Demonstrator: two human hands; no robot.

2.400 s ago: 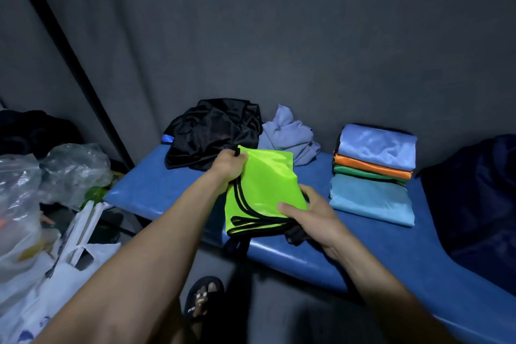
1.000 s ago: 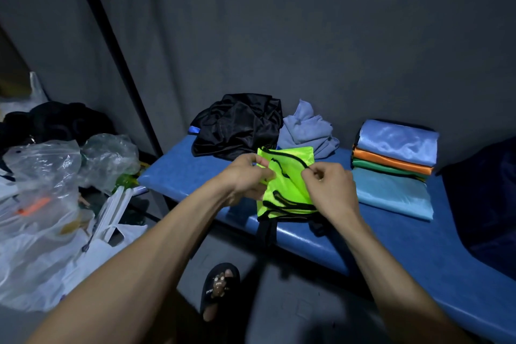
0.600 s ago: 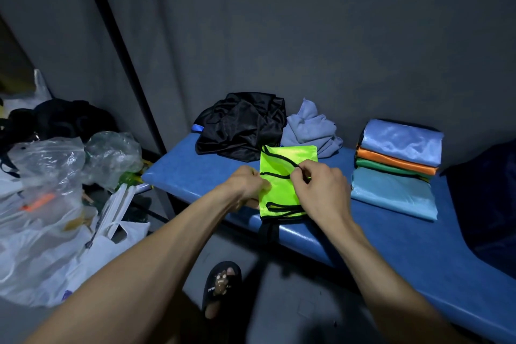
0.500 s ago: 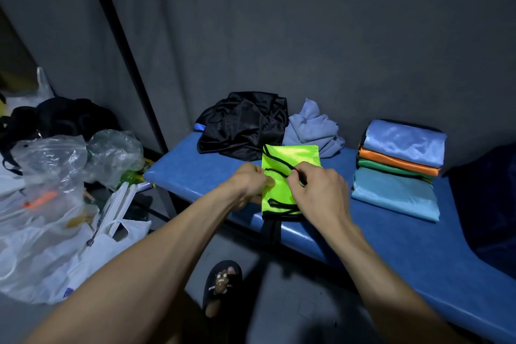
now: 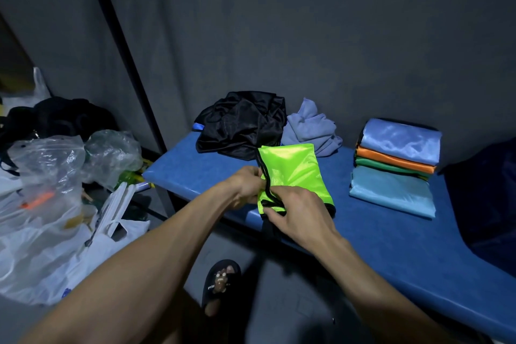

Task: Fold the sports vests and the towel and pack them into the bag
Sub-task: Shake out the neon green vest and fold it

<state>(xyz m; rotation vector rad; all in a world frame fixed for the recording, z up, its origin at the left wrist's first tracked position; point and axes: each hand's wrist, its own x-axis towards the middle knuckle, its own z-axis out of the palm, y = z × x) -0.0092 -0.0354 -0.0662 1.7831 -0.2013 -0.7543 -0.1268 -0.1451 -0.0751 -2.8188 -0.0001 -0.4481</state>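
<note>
Both hands gripped a folded neon-green sports vest with black trim at the near edge of a blue padded surface.

A crumpled black fabric bag lay at the back of the surface, its contents not visible; clear and white plastic bags sat on the floor to the left, holding things too blurred to name. The left hand pinched the vest's left black-trimmed edge, and the right hand curled over its near lower corner. Just behind the vest lay a bunched lavender towel. To the right, apart from the hands, was a stack of folded vests in blue, orange, green and teal. A dark grey wall rose behind, with a black pole leaning at the left.
</note>
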